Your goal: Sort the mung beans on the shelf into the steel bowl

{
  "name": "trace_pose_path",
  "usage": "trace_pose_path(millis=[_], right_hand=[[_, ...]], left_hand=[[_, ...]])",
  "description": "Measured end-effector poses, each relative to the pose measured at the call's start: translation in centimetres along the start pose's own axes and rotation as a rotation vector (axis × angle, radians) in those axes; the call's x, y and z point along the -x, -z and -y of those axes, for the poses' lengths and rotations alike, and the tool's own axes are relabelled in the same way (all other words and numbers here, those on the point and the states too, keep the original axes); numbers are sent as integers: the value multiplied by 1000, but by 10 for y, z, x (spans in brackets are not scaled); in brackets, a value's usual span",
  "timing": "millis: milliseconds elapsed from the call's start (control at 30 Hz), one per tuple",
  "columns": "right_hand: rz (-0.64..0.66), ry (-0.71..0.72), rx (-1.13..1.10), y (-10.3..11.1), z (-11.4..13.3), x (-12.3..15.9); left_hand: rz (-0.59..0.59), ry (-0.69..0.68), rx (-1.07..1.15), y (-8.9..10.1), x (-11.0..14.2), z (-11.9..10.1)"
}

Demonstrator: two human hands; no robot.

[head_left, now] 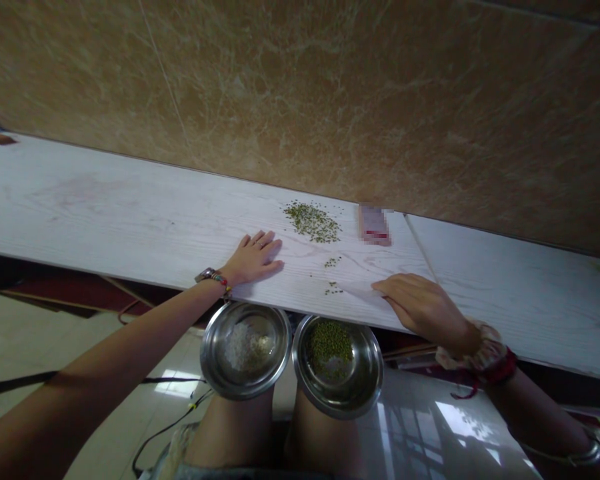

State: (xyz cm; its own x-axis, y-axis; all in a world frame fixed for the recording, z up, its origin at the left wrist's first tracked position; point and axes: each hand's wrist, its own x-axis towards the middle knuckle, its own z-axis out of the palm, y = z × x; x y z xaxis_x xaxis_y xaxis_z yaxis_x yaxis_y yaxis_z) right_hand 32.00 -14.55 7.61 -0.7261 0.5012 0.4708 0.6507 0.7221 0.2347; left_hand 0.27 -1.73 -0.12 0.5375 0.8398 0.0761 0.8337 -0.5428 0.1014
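My left hand (254,259) lies flat on the white board with its fingers spread, left of the loose beans. Between the thumb and fingers of my right hand (425,303) is a thin, pale sheet (363,291), its far edge beside a few green beans (333,288). Another small cluster of beans (333,262) lies just beyond. Farther back, a larger spread of green beans (314,221) covers a patch of the board. Below the board's front edge, a steel bowl (373,363) contains green beans, and a second steel bowl (210,363) contains whitish grains.
A small flat pack (375,225), blurred out, lies near the wall at the right of the bean spread. The brown marbled wall (280,100) borders the white board (105,207) at the back. Both bowls rest on my legs. A dark cable (155,433) runs along the floor.
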Motion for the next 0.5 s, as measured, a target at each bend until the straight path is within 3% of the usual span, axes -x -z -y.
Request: trace_pose_path(millis=[500], right_hand=[[18, 25, -1, 2, 3, -5]], left_hand=[[-28, -5, -29, -1, 0, -1]])
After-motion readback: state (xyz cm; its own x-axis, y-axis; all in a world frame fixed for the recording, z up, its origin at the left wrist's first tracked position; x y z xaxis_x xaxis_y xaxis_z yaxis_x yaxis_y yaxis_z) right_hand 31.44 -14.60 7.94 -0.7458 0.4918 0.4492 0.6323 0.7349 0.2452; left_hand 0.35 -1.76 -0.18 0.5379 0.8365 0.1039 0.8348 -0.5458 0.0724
